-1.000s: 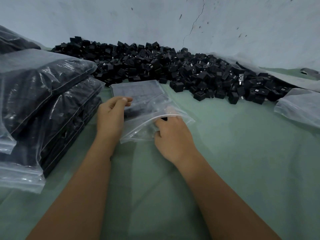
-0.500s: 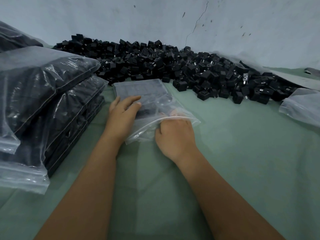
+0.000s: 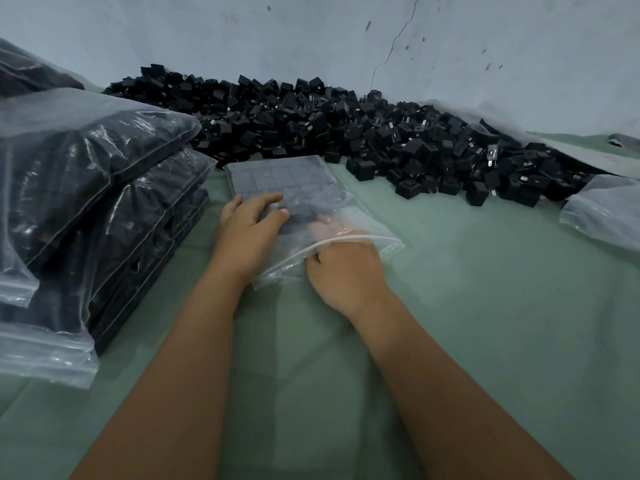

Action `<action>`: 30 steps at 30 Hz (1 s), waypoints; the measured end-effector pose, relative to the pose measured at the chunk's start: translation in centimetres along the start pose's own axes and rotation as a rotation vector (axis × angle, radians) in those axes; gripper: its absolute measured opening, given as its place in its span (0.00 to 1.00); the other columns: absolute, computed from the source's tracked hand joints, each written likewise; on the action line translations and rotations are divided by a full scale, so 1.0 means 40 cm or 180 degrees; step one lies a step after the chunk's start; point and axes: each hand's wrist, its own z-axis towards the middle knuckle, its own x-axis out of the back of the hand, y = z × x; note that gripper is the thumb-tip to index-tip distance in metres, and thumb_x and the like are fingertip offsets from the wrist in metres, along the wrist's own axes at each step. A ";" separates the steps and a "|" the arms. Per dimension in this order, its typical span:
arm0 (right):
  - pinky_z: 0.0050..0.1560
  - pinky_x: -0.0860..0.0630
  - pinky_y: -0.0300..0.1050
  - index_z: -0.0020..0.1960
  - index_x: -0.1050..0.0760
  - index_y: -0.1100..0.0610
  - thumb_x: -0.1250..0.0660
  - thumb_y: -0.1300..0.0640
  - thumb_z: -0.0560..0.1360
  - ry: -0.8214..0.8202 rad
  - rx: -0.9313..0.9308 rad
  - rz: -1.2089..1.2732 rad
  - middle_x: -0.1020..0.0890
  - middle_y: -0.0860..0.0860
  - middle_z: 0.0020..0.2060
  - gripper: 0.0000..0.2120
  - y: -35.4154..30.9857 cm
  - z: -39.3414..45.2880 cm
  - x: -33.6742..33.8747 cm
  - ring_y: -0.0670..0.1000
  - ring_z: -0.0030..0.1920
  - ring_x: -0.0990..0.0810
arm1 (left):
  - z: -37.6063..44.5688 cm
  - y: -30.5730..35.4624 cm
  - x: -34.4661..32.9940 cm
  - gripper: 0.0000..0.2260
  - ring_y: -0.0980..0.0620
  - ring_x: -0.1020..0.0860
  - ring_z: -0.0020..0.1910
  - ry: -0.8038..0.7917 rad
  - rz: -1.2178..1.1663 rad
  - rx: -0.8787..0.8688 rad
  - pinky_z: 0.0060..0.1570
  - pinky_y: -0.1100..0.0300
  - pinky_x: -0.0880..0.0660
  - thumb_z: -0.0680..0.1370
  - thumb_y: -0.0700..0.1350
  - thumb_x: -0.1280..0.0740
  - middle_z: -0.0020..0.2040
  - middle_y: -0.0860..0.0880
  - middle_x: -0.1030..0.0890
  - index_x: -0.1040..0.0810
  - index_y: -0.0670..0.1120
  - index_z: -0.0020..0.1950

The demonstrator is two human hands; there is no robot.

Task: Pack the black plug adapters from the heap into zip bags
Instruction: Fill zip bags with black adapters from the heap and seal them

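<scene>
Since the earlier frames the right hand (image 3: pixel 341 271) had pushed deeper into the mouth of the zip bag (image 3: pixel 294 199), its fingers blurred behind the plastic so its grip could not be told, while the left hand (image 3: pixel 247 230) had slid forward to lie flat and relaxed on top of the bag. The bag, adapters visible inside, lay on the green table (image 3: pixel 485 306) under both hands, just before the heap of black plug adapters (image 3: pixel 346 133) along the far edge, with stacked filled bags (image 3: pixel 86 188) at the left edge.

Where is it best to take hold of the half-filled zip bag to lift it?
Probably at the open mouth of the zip bag, from the near side: the rim faces the person, and adapters weigh its far end, so they should stay inside.
</scene>
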 end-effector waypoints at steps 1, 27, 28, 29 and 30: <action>0.52 0.34 0.47 0.54 0.27 0.55 0.45 0.55 0.77 0.0010 0.0009 0.0014 0.22 0.52 0.52 0.11 0.001 -0.001 0.000 0.55 0.49 0.24 | 0.000 0.000 0.000 0.25 0.55 0.47 0.77 0.0000 0.0041 -0.0009 0.68 0.58 0.44 0.68 0.59 0.40 0.76 0.48 0.37 0.24 0.61 0.65; 0.62 0.33 0.48 0.63 0.30 0.51 0.36 0.57 0.70 0.1503 -0.1914 0.1245 0.32 0.47 0.58 0.21 0.254 0.101 0.044 0.50 0.58 0.31 | 0.060 0.093 -0.201 0.23 0.49 0.50 0.79 -0.0362 0.2755 -0.0837 0.77 0.43 0.56 0.83 0.54 0.54 0.81 0.50 0.48 0.48 0.58 0.79; 0.63 0.36 0.47 0.64 0.31 0.51 0.35 0.56 0.70 0.1449 -0.1839 0.0947 0.32 0.49 0.60 0.22 0.272 0.148 0.041 0.51 0.60 0.32 | 0.062 0.090 -0.207 0.24 0.49 0.50 0.79 -0.0319 0.2717 -0.0835 0.77 0.43 0.56 0.82 0.54 0.55 0.81 0.50 0.48 0.49 0.59 0.79; 0.64 0.38 0.48 0.65 0.32 0.52 0.35 0.55 0.71 0.1324 -0.1756 0.0694 0.32 0.51 0.62 0.23 0.286 0.199 0.037 0.53 0.61 0.33 | 0.062 0.089 -0.210 0.24 0.49 0.50 0.79 -0.0298 0.2678 -0.0820 0.77 0.44 0.57 0.82 0.55 0.55 0.81 0.50 0.48 0.49 0.59 0.79; 0.65 0.40 0.49 0.66 0.33 0.52 0.35 0.54 0.71 0.1156 -0.1649 0.0510 0.32 0.53 0.63 0.24 0.295 0.251 0.029 0.54 0.63 0.34 | 0.062 0.089 -0.212 0.25 0.50 0.51 0.80 -0.0283 0.2647 -0.0801 0.77 0.44 0.57 0.81 0.55 0.56 0.81 0.51 0.48 0.50 0.59 0.79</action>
